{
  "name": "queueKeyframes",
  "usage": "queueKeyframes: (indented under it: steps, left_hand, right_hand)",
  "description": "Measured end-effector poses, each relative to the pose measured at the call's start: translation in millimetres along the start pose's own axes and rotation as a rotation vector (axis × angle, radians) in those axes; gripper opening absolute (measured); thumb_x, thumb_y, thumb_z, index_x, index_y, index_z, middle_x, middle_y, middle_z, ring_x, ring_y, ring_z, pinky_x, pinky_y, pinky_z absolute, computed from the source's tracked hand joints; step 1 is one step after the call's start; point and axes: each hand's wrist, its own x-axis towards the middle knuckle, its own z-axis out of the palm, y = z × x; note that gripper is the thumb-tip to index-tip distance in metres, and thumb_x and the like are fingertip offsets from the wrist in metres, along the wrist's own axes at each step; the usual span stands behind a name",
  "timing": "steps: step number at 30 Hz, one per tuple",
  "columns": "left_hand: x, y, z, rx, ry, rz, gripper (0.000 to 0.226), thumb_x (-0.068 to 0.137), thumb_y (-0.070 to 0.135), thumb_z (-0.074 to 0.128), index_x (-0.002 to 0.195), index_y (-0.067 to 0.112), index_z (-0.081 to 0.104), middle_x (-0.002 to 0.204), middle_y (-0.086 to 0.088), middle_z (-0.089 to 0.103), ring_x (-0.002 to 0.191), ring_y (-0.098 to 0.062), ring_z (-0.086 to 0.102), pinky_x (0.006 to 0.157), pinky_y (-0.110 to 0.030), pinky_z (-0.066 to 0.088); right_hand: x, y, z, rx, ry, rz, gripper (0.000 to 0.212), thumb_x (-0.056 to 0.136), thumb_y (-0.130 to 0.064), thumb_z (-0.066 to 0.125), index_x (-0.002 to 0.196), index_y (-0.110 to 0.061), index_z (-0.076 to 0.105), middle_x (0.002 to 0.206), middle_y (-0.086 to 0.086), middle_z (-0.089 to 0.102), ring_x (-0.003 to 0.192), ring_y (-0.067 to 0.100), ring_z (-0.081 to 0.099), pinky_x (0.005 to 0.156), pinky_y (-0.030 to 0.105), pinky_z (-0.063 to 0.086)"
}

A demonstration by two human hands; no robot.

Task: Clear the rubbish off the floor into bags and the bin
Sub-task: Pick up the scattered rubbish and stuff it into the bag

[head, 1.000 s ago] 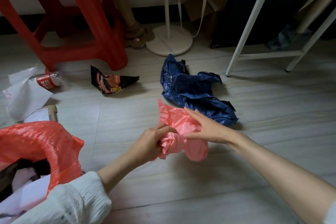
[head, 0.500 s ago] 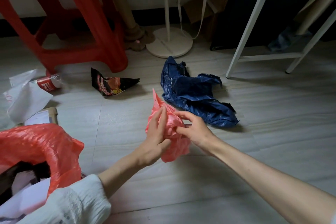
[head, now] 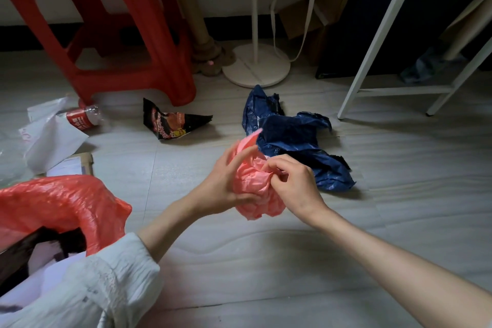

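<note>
Above the floor's middle, both hands hold a crumpled pink plastic bag (head: pixel 255 189). My left hand (head: pixel 221 184) cups its left side, thumb under it and fingers raised along it. My right hand (head: pixel 292 184) pinches the bag's top folds with curled fingers. Just behind them a crumpled dark blue plastic bag (head: pixel 292 138) lies on the floor. Further left lie a black snack wrapper (head: pixel 170 124), a plastic bottle with a red label (head: pixel 82 118) and white paper (head: pixel 50 138). A red rubbish bag (head: pixel 61 208), partly filled, stands open at the lower left.
A red plastic stool (head: pixel 138 34) stands at the back left. The white fan base (head: pixel 255 66) is behind the blue bag, and white frame legs (head: pixel 372 50) rise at the right. A piece of cardboard (head: pixel 80 165) lies by the red bag.
Both hands have gathered the pink bag into a tighter ball and lifted it a little, with the right hand shifting from a flat hold to a pinch on its top.
</note>
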Motion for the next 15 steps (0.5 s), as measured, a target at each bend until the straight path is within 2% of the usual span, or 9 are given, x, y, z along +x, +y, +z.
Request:
queueKeyframes:
  steps: [2, 5, 6, 8, 9, 10, 12, 13, 15]
  left_hand:
    - [-2, 4, 0, -0.033, 0.074, 0.036, 0.076, 0.071, 0.025, 0.078, 0.129, 0.045, 0.033, 0.139, 0.001, 0.037, 0.127, -0.012, 0.039, 0.104, -0.032, 0.042]
    - [-5, 5, -7, 0.014, 0.187, -0.018, 0.067, 0.075, 0.009, 0.071, 0.127, 0.04, 0.043, 0.127, -0.002, 0.052, 0.113, -0.015, 0.052, 0.091, -0.03, 0.048]
    - [-8, 6, -13, 0.035, 0.217, -0.044, 0.064, 0.075, 0.005, 0.068, 0.127, 0.035, 0.047, 0.123, -0.003, 0.055, 0.107, -0.016, 0.055, 0.087, -0.027, 0.049]
    - [-13, 9, -28, 0.086, 0.272, -0.097, 0.059, 0.074, -0.001, 0.064, 0.124, 0.028, 0.054, 0.108, 0.0, 0.06, 0.086, -0.007, 0.058, 0.074, -0.013, 0.046]
    - [-18, 10, -38, 0.131, 0.306, -0.135, 0.057, 0.073, -0.003, 0.062, 0.121, 0.026, 0.057, 0.099, 0.004, 0.059, 0.073, 0.0, 0.055, 0.065, -0.006, 0.041]
    - [-25, 13, -51, 0.172, 0.348, -0.167, 0.055, 0.073, -0.003, 0.061, 0.119, 0.026, 0.059, 0.091, 0.007, 0.058, 0.065, 0.002, 0.051, 0.059, -0.005, 0.038]
    - [-41, 21, -82, 0.211, 0.442, -0.188, 0.053, 0.071, -0.001, 0.06, 0.114, 0.03, 0.062, 0.083, 0.012, 0.057, 0.064, 0.001, 0.053, 0.059, -0.011, 0.04]
    - [-49, 25, -98, 0.213, 0.491, -0.183, 0.052, 0.069, 0.002, 0.06, 0.111, 0.033, 0.063, 0.085, 0.011, 0.059, 0.068, -0.008, 0.057, 0.063, -0.019, 0.044]
    - [-77, 31, -132, 0.245, 0.592, -0.193, 0.052, 0.065, 0.003, 0.058, 0.108, 0.033, 0.063, 0.093, 0.007, 0.062, 0.078, -0.016, 0.059, 0.071, -0.025, 0.046]
  right_hand:
    - [1, -6, 0, 0.074, 0.045, -0.017, 0.027, 0.073, 0.015, 0.055, 0.075, -0.008, 0.07, 0.084, -0.009, 0.063, 0.089, 0.006, 0.062, 0.082, 0.015, 0.048]
    - [5, -16, 0, 0.18, 0.036, 0.036, 0.036, 0.078, 0.011, 0.055, 0.074, -0.023, 0.067, 0.089, -0.016, 0.064, 0.095, 0.008, 0.064, 0.086, 0.018, 0.05]
    - [6, -20, 2, 0.222, 0.009, 0.052, 0.037, 0.08, 0.008, 0.056, 0.075, -0.028, 0.064, 0.091, -0.014, 0.065, 0.095, 0.008, 0.065, 0.086, 0.017, 0.05]
    - [7, -29, 8, 0.322, -0.05, 0.076, 0.032, 0.085, 0.003, 0.058, 0.081, -0.029, 0.06, 0.095, -0.012, 0.068, 0.097, 0.005, 0.066, 0.085, 0.015, 0.05]
    - [7, -37, 12, 0.367, -0.081, 0.077, 0.03, 0.086, 0.002, 0.058, 0.084, -0.029, 0.058, 0.098, -0.013, 0.067, 0.099, 0.003, 0.065, 0.086, 0.015, 0.05]
    - [9, -47, 17, 0.407, -0.104, 0.065, 0.03, 0.087, 0.001, 0.057, 0.089, -0.029, 0.057, 0.102, -0.015, 0.065, 0.101, 0.0, 0.064, 0.086, 0.014, 0.049]
    - [15, -72, 27, 0.459, -0.1, -0.002, 0.031, 0.088, 0.002, 0.054, 0.098, -0.027, 0.058, 0.108, -0.019, 0.061, 0.105, -0.005, 0.06, 0.089, 0.012, 0.047]
    - [19, -85, 32, 0.46, -0.08, -0.052, 0.031, 0.087, 0.003, 0.052, 0.103, -0.023, 0.059, 0.11, -0.019, 0.06, 0.107, -0.004, 0.058, 0.091, 0.014, 0.046]
    - [27, -116, 49, 0.407, -0.051, -0.154, 0.03, 0.086, 0.002, 0.05, 0.107, -0.016, 0.062, 0.116, -0.015, 0.056, 0.116, 0.005, 0.054, 0.099, 0.025, 0.044]
